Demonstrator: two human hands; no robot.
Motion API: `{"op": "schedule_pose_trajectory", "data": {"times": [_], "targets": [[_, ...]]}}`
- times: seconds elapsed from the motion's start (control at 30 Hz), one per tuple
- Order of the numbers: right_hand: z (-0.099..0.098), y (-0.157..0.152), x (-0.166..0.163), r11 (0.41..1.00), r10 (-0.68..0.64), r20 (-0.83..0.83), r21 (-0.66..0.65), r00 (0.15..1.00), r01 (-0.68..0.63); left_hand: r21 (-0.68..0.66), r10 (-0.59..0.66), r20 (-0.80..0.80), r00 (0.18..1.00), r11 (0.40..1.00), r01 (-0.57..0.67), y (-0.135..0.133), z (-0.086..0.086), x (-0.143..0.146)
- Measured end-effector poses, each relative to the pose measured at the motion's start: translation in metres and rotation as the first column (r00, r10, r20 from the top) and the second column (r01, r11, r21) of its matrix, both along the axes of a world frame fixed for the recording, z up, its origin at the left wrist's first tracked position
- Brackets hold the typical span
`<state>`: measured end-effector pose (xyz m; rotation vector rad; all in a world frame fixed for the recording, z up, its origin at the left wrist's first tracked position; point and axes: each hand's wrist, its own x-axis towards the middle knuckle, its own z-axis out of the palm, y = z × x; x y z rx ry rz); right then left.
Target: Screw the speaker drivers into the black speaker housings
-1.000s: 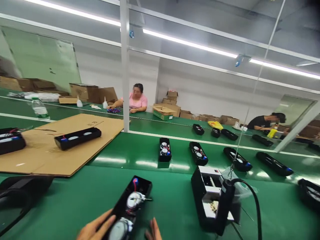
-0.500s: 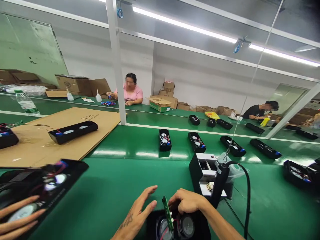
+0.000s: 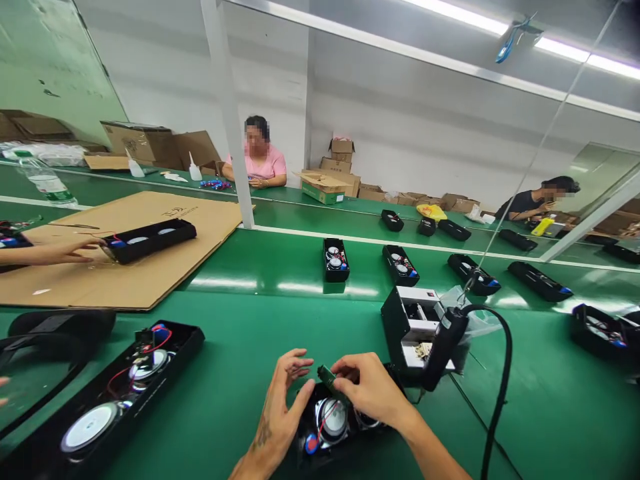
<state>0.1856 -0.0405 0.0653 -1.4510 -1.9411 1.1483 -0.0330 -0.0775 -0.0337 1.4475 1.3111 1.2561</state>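
My left hand (image 3: pixel 283 400) and my right hand (image 3: pixel 367 387) meet over an open black speaker housing (image 3: pixel 333 423) at the near edge of the green belt. Both pinch a small green circuit board (image 3: pixel 327 377) held just above the housing's round drivers and red wires. My left fingers curl at the board's left end, my right fingers close on its right end.
Another open speaker housing (image 3: pixel 115 397) lies at the near left. A hanging electric screwdriver (image 3: pixel 443 347) leans on a small box (image 3: pixel 413 320) right of my hands. Several housings (image 3: pixel 335 260) sit along the belt. Another person's hand (image 3: pixel 70 250) touches a housing on cardboard (image 3: pixel 130 257). Two people sit at the far table.
The view tipped down. The board went from upright to lying lower between both hands, and my left hand closed onto it. The left housing was set down; another person's hand reached the cardboard.
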Motion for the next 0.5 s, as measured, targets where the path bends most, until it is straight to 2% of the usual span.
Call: {"op": "schedule_pose_trajectory", "data": {"times": [0.07,0.2,0.27,0.37,0.5], "targets": [[0.003,-0.004,0.011,1.000,-0.007,-0.060,-0.003,0.998,0.007,0.109,-0.039,-0.112,0.993,0.993,0.051,-0.019,0.000,0.000],[0.011,-0.020,0.044,0.988,0.154,-0.102,0.023,0.983,-0.153,0.106,-0.201,-0.335,0.921,0.963,0.248,-0.040,0.008,0.001],[0.009,-0.032,0.054,0.972,0.226,0.009,0.057,0.974,-0.226,0.124,-0.214,-0.347,0.913,0.955,0.271,-0.037,0.015,0.002],[-0.003,-0.050,0.055,0.942,0.264,0.253,0.139,0.931,-0.305,0.115,-0.247,-0.372,0.895,0.944,0.309,-0.028,0.028,0.000],[-0.022,-0.061,0.045,0.851,0.322,0.468,0.239,0.823,-0.468,0.097,-0.300,-0.533,0.791,0.907,0.409,-0.030,0.034,-0.003]]}}
